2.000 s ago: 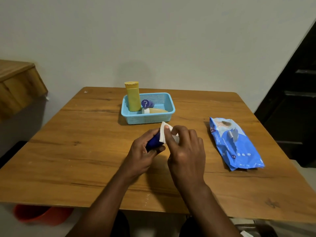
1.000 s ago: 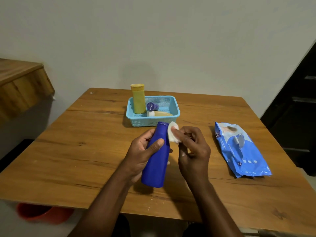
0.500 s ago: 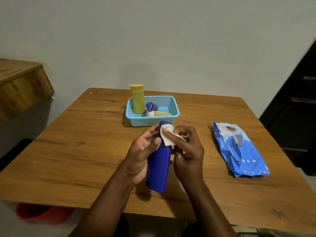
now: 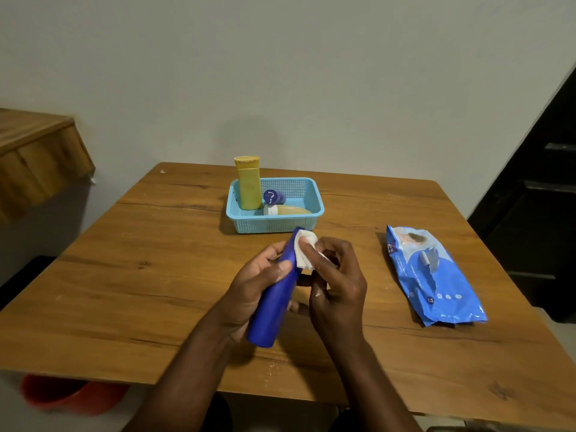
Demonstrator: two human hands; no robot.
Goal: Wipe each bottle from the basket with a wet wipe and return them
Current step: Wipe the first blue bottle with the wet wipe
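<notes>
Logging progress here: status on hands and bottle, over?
Left hand grips blue bottle, tilted above the table. Right hand presses white wipe near its top. Basket beyond, nothing blocking.

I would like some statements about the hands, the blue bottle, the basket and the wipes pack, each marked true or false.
1. The left hand grips the blue bottle. True.
2. The right hand presses a white wet wipe against the bottle's top end. True.
3. The basket holds no bottles. False: a yellow bottle stands in it, and a small purple bottle and a pale bottle with a white cap lie in it.
4. The wipes pack lies left of the basket. False: it lies on the table to the right.
5. The blue bottle stands upright on the table. False: it is held tilted.
</notes>
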